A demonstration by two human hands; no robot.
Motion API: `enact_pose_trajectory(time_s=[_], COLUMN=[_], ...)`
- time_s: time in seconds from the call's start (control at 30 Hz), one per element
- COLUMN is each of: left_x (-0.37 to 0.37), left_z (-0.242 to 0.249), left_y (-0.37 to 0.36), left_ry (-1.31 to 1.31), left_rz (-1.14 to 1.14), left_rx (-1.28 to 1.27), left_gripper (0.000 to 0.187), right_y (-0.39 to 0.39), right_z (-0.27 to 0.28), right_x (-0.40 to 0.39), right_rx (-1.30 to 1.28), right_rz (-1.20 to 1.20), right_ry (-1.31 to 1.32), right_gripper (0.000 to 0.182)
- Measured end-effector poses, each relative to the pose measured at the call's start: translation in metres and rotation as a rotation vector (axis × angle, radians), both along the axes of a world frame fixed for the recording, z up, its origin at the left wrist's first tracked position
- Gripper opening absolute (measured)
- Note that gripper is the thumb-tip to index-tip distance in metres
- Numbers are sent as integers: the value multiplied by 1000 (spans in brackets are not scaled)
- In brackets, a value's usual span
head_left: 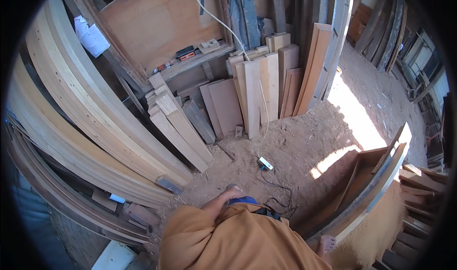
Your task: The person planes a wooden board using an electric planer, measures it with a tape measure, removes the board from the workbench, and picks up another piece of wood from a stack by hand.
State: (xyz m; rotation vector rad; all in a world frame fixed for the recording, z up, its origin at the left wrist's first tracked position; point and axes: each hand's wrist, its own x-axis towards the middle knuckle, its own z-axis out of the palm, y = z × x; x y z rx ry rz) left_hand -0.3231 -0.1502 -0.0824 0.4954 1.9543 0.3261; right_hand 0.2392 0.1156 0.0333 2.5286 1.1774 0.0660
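Note:
A brown garment covers my body at the bottom of the view. My left hand (pixel 232 190) reaches forward from its sleeve, beside a blue cloth (pixel 243 200) at my waist; its fingers are too small and blurred to make out. Low on the right, my right hand (pixel 327 243) has its fingers curled at the near end of a long pale wooden board (pixel 369 204). That board forms the edge of a brown wooden piece (pixel 343 186) standing on the ground.
Long curved planks (pixel 102 98) fill the left. Stacked boards (pixel 252 98) lean ahead under a shelf (pixel 195 62). A white power strip (pixel 265 163) with dark cable lies on the dirt floor (pixel 295 141). Sawdust (pixel 376 227) and wood pieces (pixel 421 179) are at right.

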Motion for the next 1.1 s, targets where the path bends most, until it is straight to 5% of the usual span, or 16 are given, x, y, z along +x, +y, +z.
enact_pose_trajectory(time_s=[0.1, 0.17, 0.27, 0.47, 0.6, 0.67, 0.73, 1.1], left_x=[-54, -80, -108, -135, -119, -106, -91, -51], left_z=[15, 25, 50, 30, 21, 25, 12, 17], left_y=[-40, -65, -93, -124, -125, -118, -114, -126], left_ry=[12, 15, 72, 8, -49, -121, -12, -65], left_rz=[149, 294, 281, 353, 376, 410, 268, 450], left_rx=[-63, -121, -128, -73, -61, -50, 25, 41], left_gripper=[53, 52, 50, 51, 50, 50, 49, 42], right_y=[-53, -79, -99, -101, -78, -60, -34, -18], right_z=[78, 52, -70, -57, -30, -36, -79, -69], right_x=[-119, -175, -203, -266, -256, -233, -202, -249], right_rx=[-367, -415, -488, -536, -480, -627, -635, -618], right_rz=[325, 311, 719, 1007, 316, 756, 1800, 1177], right_ry=[197, 449, 858, 1114, 1293, 1191, 542, 1117], right_gripper=[62, 49, 32, 26, 31, 28, 24, 19])
